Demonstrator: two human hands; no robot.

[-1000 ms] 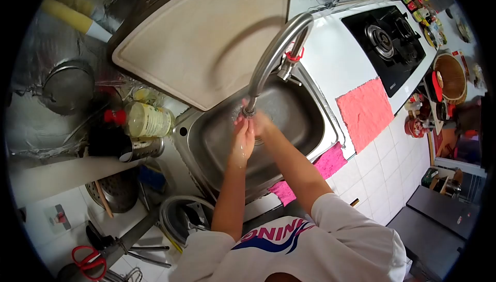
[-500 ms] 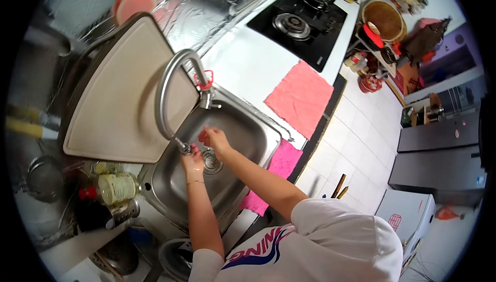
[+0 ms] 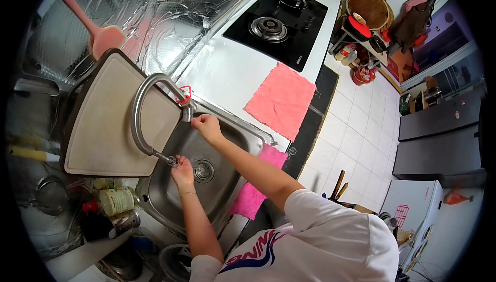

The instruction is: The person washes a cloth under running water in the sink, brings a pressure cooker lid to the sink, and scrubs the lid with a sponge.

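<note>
My right hand (image 3: 207, 128) is closed at the small lever beside the base of the curved steel faucet (image 3: 136, 114); its fingertips are pinched on the lever. Under the faucet's spout my left hand (image 3: 183, 172) is raised, its fingers near or against the nozzle and partly bent; whether they grip it is too small to tell. Both hands are over the steel sink (image 3: 217, 178), whose round drain (image 3: 203, 171) shows between my forearms. A red band (image 3: 184, 95) is wrapped around the faucet's base.
A beige cutting board (image 3: 116, 122) leans behind the sink. Right of the sink lie a coral cloth (image 3: 283, 101) and a black gas stove (image 3: 279, 26). A pink cloth (image 3: 258, 186) hangs over the front edge. A yellowish bottle (image 3: 117, 201) stands left.
My hands have moved apart. My right hand has gone from beside my left up to the faucet lever, while my left stays near the spout. The view has shifted toward the stove side.
</note>
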